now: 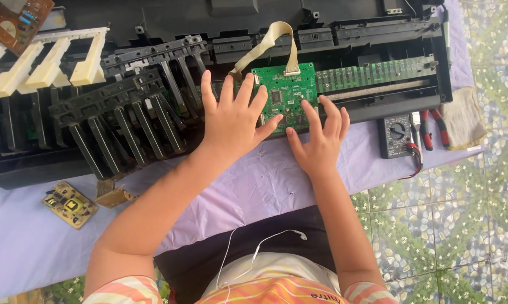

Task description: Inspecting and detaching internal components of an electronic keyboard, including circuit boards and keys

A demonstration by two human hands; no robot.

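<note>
My two hands rest on one green board [285, 95], which sits in the open black keyboard case [378, 34] near the case's front edge, about midway along it. My left hand [231, 121] lies flat with all five fingers spread, palm over the board's left edge, thumb reaching onto its front corner; it grips nothing. My right hand [320, 141] is also spread open, fingertips touching the board's front right corner, holding nothing. One beige ribbon cable [268, 42] loops up from the board's rear edge. Just right of the board, one long green strip board [375, 73] runs along the case. To the left, loose black key frames [130, 107] lie piled in the case, and four white keys [46, 62] show at its far left corner. The case lies on a lilac cloth [265, 180]. At the cloth's right edge sit one multimeter [396, 135] and one pair of red pliers [434, 126]. Near its left front edge lies one small yellow board [69, 204]. One brown board [18, 19] shows at the top left corner.
</note>
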